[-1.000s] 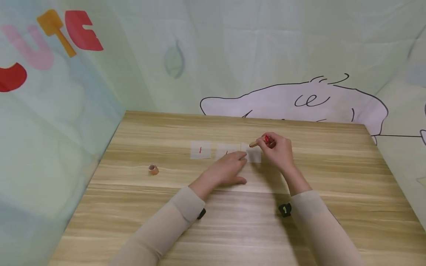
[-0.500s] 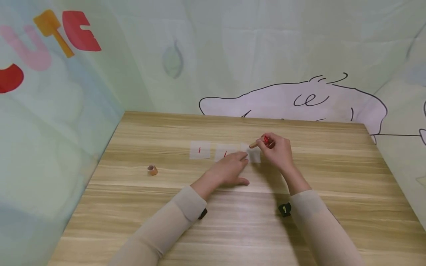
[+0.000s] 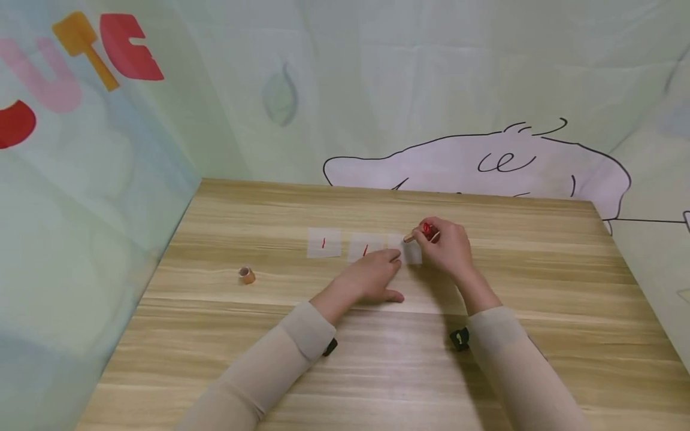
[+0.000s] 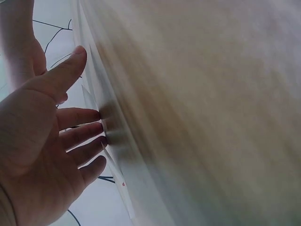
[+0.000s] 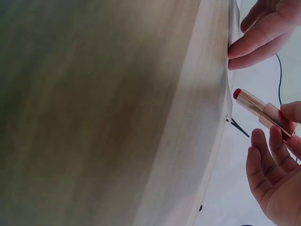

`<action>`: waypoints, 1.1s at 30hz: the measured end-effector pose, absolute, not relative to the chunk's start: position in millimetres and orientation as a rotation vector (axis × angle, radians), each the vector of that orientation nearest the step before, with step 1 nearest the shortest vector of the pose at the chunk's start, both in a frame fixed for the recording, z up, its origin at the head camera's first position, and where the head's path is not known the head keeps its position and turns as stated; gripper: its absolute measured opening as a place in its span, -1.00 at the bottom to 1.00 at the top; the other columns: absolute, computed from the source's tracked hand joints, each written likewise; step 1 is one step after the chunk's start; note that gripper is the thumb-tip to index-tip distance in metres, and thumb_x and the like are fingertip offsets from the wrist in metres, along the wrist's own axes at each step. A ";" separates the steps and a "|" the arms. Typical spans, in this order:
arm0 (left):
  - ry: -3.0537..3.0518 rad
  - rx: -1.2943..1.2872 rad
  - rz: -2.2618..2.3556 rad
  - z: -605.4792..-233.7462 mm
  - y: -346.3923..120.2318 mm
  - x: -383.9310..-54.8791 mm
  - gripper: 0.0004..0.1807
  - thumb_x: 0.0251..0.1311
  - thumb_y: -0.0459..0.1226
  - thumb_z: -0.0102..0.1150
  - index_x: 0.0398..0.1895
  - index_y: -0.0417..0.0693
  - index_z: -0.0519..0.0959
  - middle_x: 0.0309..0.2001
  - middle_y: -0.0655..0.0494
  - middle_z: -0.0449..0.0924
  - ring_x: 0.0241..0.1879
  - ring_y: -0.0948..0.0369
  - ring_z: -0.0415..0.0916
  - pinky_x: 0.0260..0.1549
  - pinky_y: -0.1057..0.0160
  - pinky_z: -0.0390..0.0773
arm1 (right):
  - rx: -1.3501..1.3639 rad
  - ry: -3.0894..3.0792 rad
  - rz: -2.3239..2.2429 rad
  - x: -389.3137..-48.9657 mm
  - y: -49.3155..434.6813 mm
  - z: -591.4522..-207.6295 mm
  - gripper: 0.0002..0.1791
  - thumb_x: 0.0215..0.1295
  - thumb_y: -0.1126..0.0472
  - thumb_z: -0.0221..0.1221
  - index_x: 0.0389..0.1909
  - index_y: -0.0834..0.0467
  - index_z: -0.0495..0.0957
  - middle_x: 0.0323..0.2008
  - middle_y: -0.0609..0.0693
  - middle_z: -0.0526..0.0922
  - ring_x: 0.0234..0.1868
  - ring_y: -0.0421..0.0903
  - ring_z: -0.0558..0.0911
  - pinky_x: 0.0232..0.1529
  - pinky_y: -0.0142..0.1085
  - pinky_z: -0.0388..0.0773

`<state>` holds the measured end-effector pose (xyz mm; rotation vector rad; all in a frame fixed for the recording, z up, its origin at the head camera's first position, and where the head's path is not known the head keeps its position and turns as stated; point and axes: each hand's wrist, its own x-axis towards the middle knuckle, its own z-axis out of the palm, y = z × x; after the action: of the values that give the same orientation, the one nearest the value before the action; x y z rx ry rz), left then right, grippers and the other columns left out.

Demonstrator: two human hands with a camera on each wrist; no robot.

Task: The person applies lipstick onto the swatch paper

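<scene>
My right hand pinches a gold lipstick near its base, with the red tip pointing down and left. In the right wrist view that tip is close to the paper. Below it in the head view lies the rightmost white paper. My left hand lies with fingers outstretched, fingertips on the left edge of this paper, and its thumb spread toward me. The hand partly covers the middle paper, which bears a red stroke. A similar red mark shows on the left paper.
A small gold lipstick cap stands on the wooden table, left of the papers. Behind the table hangs a printed cloth backdrop. Black camera straps show at both wrists.
The right hand has come slightly toward me and left, with the lipstick in its fingers. My left hand has shifted a little to the right over the papers.
</scene>
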<state>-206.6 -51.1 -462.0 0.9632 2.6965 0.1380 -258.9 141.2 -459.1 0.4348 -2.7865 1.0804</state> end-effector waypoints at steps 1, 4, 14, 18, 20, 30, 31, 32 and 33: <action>2.695 0.965 0.138 -462.0 -50.9 -206.7 -0.12 0.27 0.22 0.23 0.41 -0.26 0.39 0.48 -0.14 0.25 0.46 0.01 0.21 0.48 0.18 0.13 | 0.443 -2.788 1.066 -259.1 141.1 -459.6 -0.85 0.35 0.15 0.27 -0.37 0.14 0.63 -0.50 -0.01 0.64 -0.46 -0.04 0.62 -0.44 -0.24 0.52; 2.696 0.964 0.134 -461.6 -50.6 -206.8 -0.13 0.28 0.21 0.23 0.41 -0.25 0.39 0.48 -0.13 0.25 0.46 0.02 0.21 0.48 0.19 0.12 | 0.460 -2.798 1.028 -259.5 140.2 -460.3 -0.86 0.35 0.14 0.27 -0.32 0.14 0.66 -0.48 0.00 0.64 -0.44 -0.03 0.63 -0.42 -0.23 0.52; 2.695 0.959 0.118 -460.4 -50.4 -206.5 -0.14 0.28 0.19 0.24 0.42 -0.25 0.38 0.48 -0.12 0.25 0.46 0.03 0.22 0.47 0.20 0.13 | 0.475 -2.824 0.966 -259.9 137.1 -459.4 -0.84 0.35 0.14 0.27 -0.26 0.17 0.68 -0.44 0.04 0.66 -0.41 -0.01 0.63 -0.42 -0.21 0.52; 2.693 0.963 0.117 -460.5 -50.9 -206.5 -0.15 0.28 0.18 0.25 0.41 -0.26 0.39 0.47 -0.12 0.26 0.46 0.03 0.22 0.47 0.20 0.13 | 0.497 -2.819 0.951 -260.7 136.1 -460.3 -0.83 0.34 0.15 0.29 -0.26 0.20 0.68 -0.44 0.06 0.67 -0.43 -0.01 0.63 -0.41 -0.20 0.53; 2.692 0.965 0.120 -460.0 -50.9 -206.2 -0.15 0.28 0.18 0.25 0.41 -0.26 0.39 0.47 -0.13 0.26 0.46 0.03 0.22 0.47 0.20 0.13 | 0.510 -2.814 0.947 -260.6 136.0 -460.6 -0.83 0.34 0.16 0.29 -0.27 0.21 0.68 -0.45 0.06 0.67 -0.43 -0.02 0.62 -0.40 -0.21 0.52; 2.686 0.945 0.135 -461.2 -50.9 -205.8 -0.13 0.28 0.18 0.26 0.44 -0.25 0.36 0.50 -0.12 0.22 0.48 0.04 0.19 0.48 0.21 0.12 | 0.532 -2.793 0.991 -256.2 138.2 -462.4 -0.84 0.33 0.21 0.27 -0.43 0.17 0.65 -0.52 0.01 0.63 -0.44 -0.05 0.53 -0.36 -0.22 0.44; 2.686 0.944 0.135 -461.4 -50.8 -205.9 -0.13 0.28 0.18 0.25 0.44 -0.25 0.36 0.50 -0.12 0.22 0.48 0.04 0.19 0.48 0.21 0.12 | 0.530 -2.792 0.992 -255.8 138.6 -462.5 -0.85 0.32 0.22 0.27 -0.44 0.16 0.65 -0.52 0.01 0.63 -0.44 -0.06 0.53 -0.36 -0.22 0.44; 2.687 0.942 0.138 -461.3 -50.8 -205.8 -0.13 0.28 0.18 0.26 0.44 -0.25 0.36 0.50 -0.12 0.22 0.48 0.04 0.19 0.47 0.21 0.13 | 0.529 -2.791 0.992 -255.4 138.9 -462.5 -0.84 0.32 0.22 0.27 -0.45 0.16 0.64 -0.53 0.01 0.63 -0.44 -0.05 0.53 -0.36 -0.22 0.44; 2.687 0.942 0.139 -461.4 -50.7 -206.0 -0.13 0.28 0.18 0.26 0.44 -0.25 0.36 0.50 -0.12 0.22 0.48 0.04 0.19 0.47 0.21 0.13 | 0.527 -2.789 0.993 -255.2 139.2 -462.6 -0.84 0.32 0.22 0.27 -0.45 0.16 0.64 -0.53 0.01 0.62 -0.44 -0.06 0.52 -0.36 -0.22 0.43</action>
<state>-206.0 -50.7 -461.4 0.9416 2.6875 0.1386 -255.2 139.2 -462.6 0.5272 -2.7893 0.9927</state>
